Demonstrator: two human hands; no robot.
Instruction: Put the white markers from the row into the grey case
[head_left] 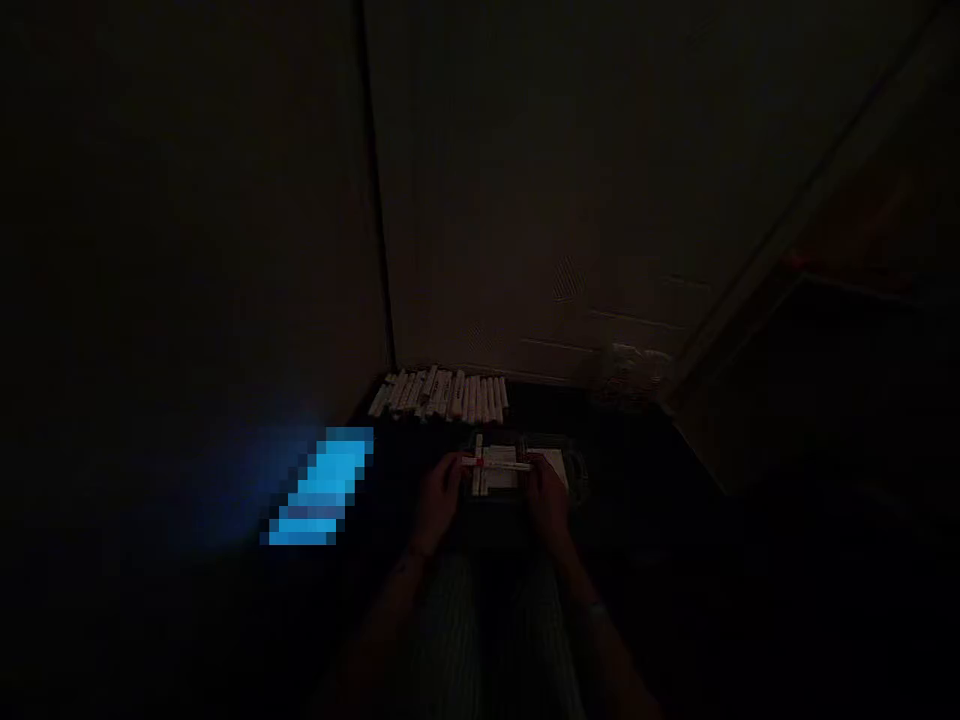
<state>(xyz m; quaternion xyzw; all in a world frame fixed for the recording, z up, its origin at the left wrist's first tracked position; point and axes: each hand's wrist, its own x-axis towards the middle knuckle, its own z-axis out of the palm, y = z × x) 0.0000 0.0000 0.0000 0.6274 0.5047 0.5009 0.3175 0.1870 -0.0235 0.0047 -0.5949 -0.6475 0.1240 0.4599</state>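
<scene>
White marker (506,465), held level between both hands, just below centre of frame. Left hand (441,490) has fingers closed round its left end; right hand (549,490) pinches the right end. Red patch on the barrel toward the left hand. Marker sits over a clear case (580,480) with more white pieces inside, one of them upright in frame at the left; exact contents too dark to read. Case is on a dark counter (637,440). Row of white markers (442,395) lies farther back, above left of the case. Crinkled clear plastic (637,370) right of centre. Bright blue pixelated patch (322,495) lower left.
</scene>
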